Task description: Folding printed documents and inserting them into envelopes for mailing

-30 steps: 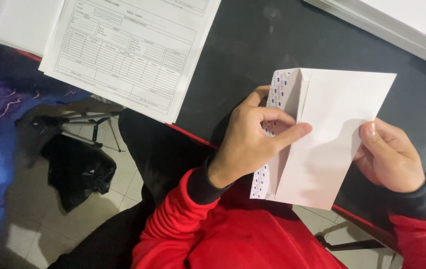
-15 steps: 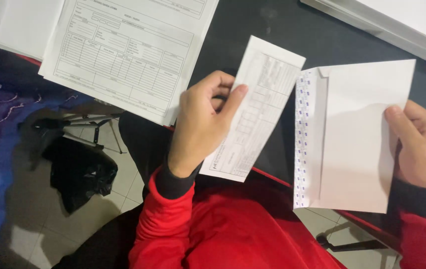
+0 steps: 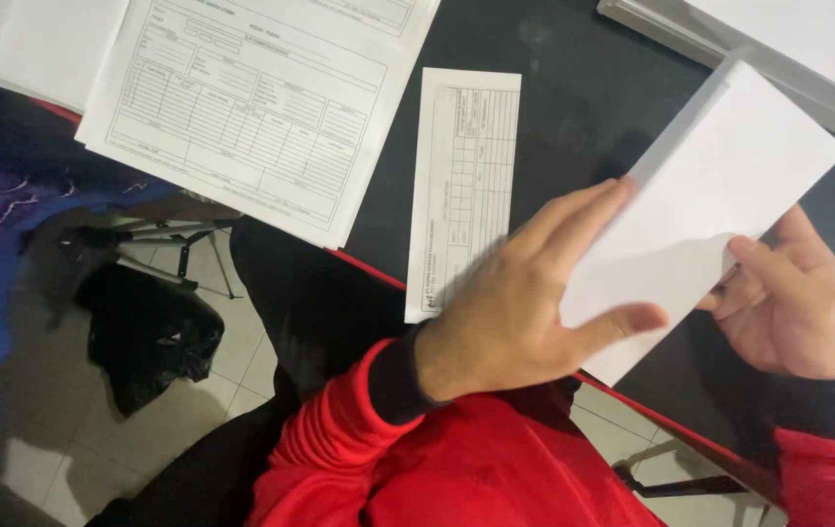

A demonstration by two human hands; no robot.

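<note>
White envelope (image 3: 705, 210) held tilted over dark tabletop (image 3: 554, 59), plain face up, flap side not visible. Right hand (image 3: 788, 303) pinching lower right edge, thumb on top, fingers underneath. Left hand (image 3: 525, 303) blurred, spread flat at envelope's left edge, fingertips on the paper, thumb under lower corner; real grip or mere touch, cannot tell. Folded printed form (image 3: 461, 190) lying flat on tabletop, just left of left hand, apart from envelope. Larger printed sheet (image 3: 252, 107) on a paper stack further left, overhanging table edge. Another white paper stack (image 3: 808, 39) at top right, near envelope's upper corner. Red sleeves, tiled floor (image 3: 213, 361) and black bag (image 3: 149, 337) below.

For clean handling, probably: support both short ends, keep right pinch light to avoid creasing, slide left palm flat rather than curl, keep clear of the folded form's edge.
</note>
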